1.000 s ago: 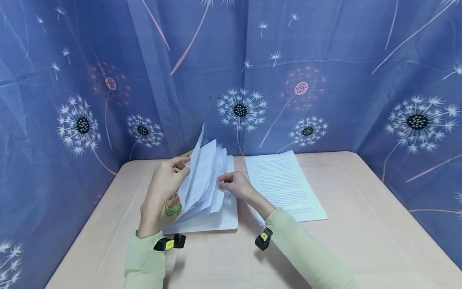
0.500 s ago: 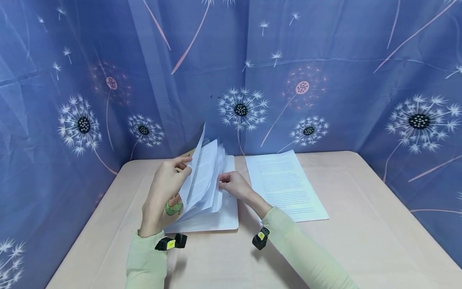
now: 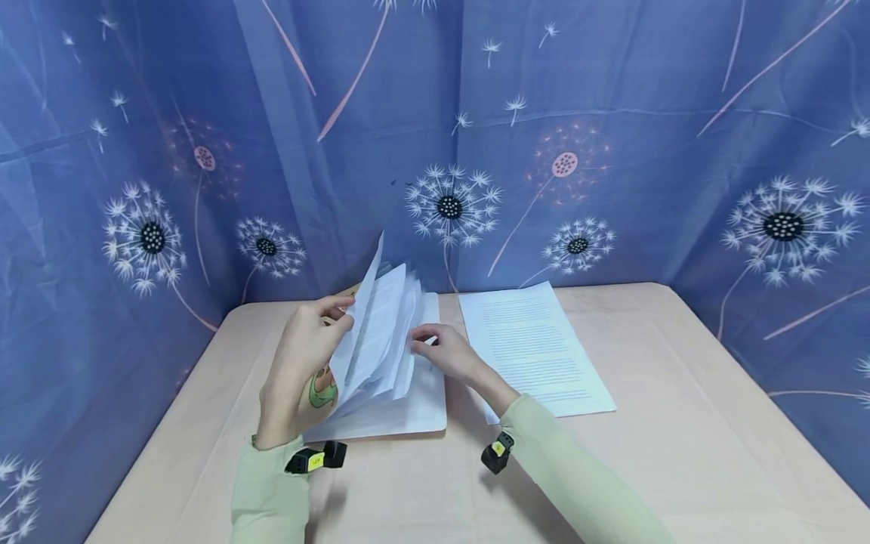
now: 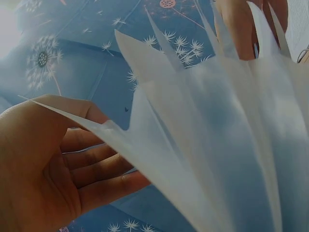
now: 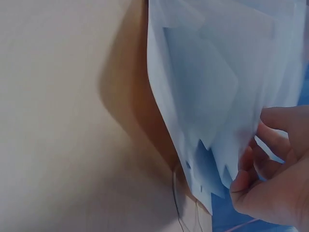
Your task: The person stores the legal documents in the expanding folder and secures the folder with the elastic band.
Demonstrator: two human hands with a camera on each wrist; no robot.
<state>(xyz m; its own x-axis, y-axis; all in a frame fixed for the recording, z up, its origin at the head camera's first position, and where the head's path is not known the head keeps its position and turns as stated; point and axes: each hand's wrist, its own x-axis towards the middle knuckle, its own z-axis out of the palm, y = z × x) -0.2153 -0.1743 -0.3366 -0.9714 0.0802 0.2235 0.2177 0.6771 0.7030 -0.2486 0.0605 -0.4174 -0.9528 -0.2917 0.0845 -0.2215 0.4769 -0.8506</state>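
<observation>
An opened folder or booklet of loose white sheets (image 3: 381, 325) lies left of centre, its pages fanned upright. My left hand (image 3: 302, 351) pinches the raised leftmost sheets at their outer edge, beside a cover with a green and brown picture (image 3: 322, 387). In the left wrist view the left hand (image 4: 72, 169) has its thumb over the front of a page (image 4: 164, 183) and its fingers behind. My right hand (image 3: 451, 353) pinches page edges at the right side of the fan. The right wrist view shows the right hand (image 5: 275, 169) at the edges of the sheets (image 5: 207, 87).
A printed stack of paper (image 3: 537, 351) lies flat right of the folder. The pale tabletop (image 3: 666, 446) ends at a blue dandelion-patterned curtain (image 3: 381, 151) at the back and sides. In the right wrist view, thin cords (image 5: 175, 198) hang by the folder's edge.
Both hands stay nearly where they were; a few pages near the right hand have shifted slightly leftward. The head view has moved a little.
</observation>
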